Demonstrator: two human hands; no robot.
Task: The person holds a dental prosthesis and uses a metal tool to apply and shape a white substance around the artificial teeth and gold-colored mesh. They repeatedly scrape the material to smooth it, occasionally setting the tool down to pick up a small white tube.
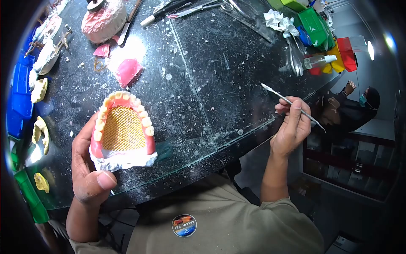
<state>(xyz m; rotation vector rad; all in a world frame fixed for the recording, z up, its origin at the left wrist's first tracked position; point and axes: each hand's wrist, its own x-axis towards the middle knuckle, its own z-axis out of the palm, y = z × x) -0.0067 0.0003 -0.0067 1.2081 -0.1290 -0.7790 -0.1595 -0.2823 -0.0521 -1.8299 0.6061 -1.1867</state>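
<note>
Your left hand (86, 169) cups denture model (122, 133) lower left of frame, fingers wrapped round plaster base — right hand (292, 127) mid-right, fingers pinching metal wax tool (292, 103) over counter (220, 76) edge.

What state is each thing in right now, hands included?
Left hand: closed around the denture model, lifted above the table.
Denture model: held teeth-up, mesh palate showing, on its white plaster base.
Right hand: pinching the metal tool, off the table edge.
Metal tool: held slanted, tip in the air, touching nothing.
Pink wax piece: lying loose on the table.
Spray bottle: lying on its side.
</note>
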